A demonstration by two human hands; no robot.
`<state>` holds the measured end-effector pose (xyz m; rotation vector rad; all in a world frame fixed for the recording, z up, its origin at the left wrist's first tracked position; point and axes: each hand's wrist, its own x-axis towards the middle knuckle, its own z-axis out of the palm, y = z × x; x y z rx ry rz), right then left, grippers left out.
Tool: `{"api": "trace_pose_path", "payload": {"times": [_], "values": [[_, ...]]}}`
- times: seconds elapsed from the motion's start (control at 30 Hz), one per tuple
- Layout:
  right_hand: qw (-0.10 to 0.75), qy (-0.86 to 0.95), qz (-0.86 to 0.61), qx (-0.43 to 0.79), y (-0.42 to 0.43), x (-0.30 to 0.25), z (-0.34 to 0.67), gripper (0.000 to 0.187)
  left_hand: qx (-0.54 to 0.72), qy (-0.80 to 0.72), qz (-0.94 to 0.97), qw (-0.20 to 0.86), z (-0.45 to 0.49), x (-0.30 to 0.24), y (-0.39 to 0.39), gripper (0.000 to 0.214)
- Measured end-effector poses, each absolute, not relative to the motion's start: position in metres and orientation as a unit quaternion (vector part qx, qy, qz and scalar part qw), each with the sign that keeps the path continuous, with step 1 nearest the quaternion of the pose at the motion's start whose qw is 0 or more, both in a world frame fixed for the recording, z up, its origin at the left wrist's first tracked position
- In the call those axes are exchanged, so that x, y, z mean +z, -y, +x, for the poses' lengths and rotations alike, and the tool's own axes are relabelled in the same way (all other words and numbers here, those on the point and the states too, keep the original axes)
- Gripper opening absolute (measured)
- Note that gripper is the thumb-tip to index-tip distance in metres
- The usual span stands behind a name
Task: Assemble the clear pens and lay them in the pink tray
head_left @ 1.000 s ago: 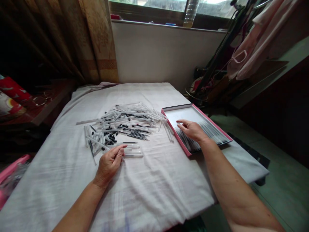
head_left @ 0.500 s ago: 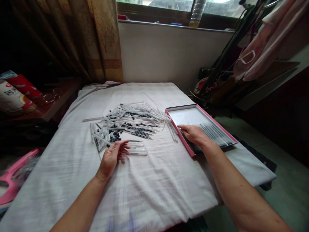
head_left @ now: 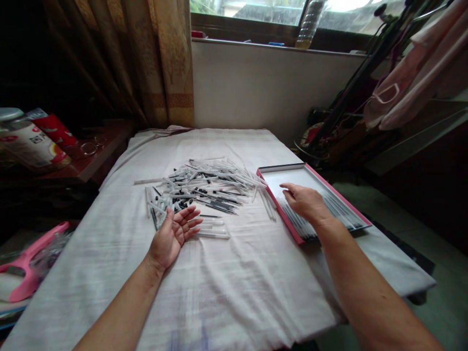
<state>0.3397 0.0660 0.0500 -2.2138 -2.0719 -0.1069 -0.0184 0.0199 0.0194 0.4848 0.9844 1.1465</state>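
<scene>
My left hand [head_left: 171, 236] lies palm up with its fingers spread and nothing in it. Just beyond its fingertips are a few clear pen barrels [head_left: 215, 235]. Behind it is a loose heap of clear pen barrels [head_left: 234, 171], dark ink refills [head_left: 217, 204] and small black pen caps [head_left: 179, 202]. My right hand [head_left: 307, 204] is over a shallow pink-edged box [head_left: 321, 181], its index finger and thumb apart, with nothing visible between them. Pens in a row [head_left: 341, 209] fill the near part of that box, partly hidden by the hand; its far part shows a white bottom.
A white cloth [head_left: 234, 287] covers the table. At the left are a pink-handled thing [head_left: 29, 263] and a side table with a jar [head_left: 29, 141]. The box's right side lies near the table's right edge. A curtain [head_left: 171, 63] hangs behind, left of the window.
My left hand has turned further palm up, its fingers opening out. My right hand has lifted from the box's left side, and more of the pens there show. The view has shifted slightly.
</scene>
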Motion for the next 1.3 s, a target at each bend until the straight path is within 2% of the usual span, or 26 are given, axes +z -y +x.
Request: {"api": "trace_pose_path", "payload": {"times": [0.07, 0.13, 0.43, 0.57, 0.67, 0.8, 0.93, 1.0, 1.07, 1.13, 1.3], "values": [[0.087, 0.703, -0.704, -0.044, -0.070, 0.058, 0.327, 0.034, 0.513, -0.446, 0.226, 0.698, -0.019, 0.018, -0.020, 0.052], [0.084, 0.728, -0.679, -0.041, -0.076, 0.062, 0.311, 0.032, 0.510, -0.447, 0.238, 0.695, -0.019, 0.016, -0.020, 0.046], [-0.057, 0.757, -0.651, 0.011, -0.100, 0.043, 0.266, 0.035, 0.492, -0.448, 0.327, 0.671, -0.020, 0.010, -0.019, 0.030], [-0.076, 0.752, -0.655, 0.008, -0.102, 0.040, 0.261, 0.031, 0.497, -0.443, 0.314, 0.677, -0.018, 0.011, -0.019, 0.029], [-0.050, 0.727, -0.684, 0.027, -0.102, 0.041, 0.260, 0.033, 0.493, -0.446, 0.313, 0.679, -0.018, 0.012, -0.019, 0.027], [0.047, 0.679, -0.724, 0.110, -0.096, 0.043, 0.265, 0.021, 0.487, -0.448, 0.330, 0.673, -0.019, 0.009, -0.019, 0.029], [0.201, 0.615, -0.700, 0.303, -0.078, 0.039, 0.266, 0.010, 0.489, -0.439, 0.343, 0.672, -0.019, 0.006, -0.019, 0.034], [0.299, 0.586, -0.649, 0.383, -0.065, 0.034, 0.259, 0.010, 0.485, -0.444, 0.358, 0.663, -0.018, 0.004, -0.019, 0.041], [0.362, 0.589, -0.583, 0.427, -0.052, 0.031, 0.246, 0.012, 0.475, -0.459, 0.381, 0.647, -0.016, 0.004, -0.017, 0.048], [0.359, 0.636, -0.534, 0.427, -0.040, 0.031, 0.228, 0.012, 0.463, -0.473, 0.404, 0.631, -0.013, 0.005, -0.015, 0.052], [0.234, 0.785, -0.449, 0.357, -0.021, 0.043, 0.186, 0.014, 0.465, -0.490, 0.402, 0.618, -0.007, 0.008, -0.013, 0.059]]}}
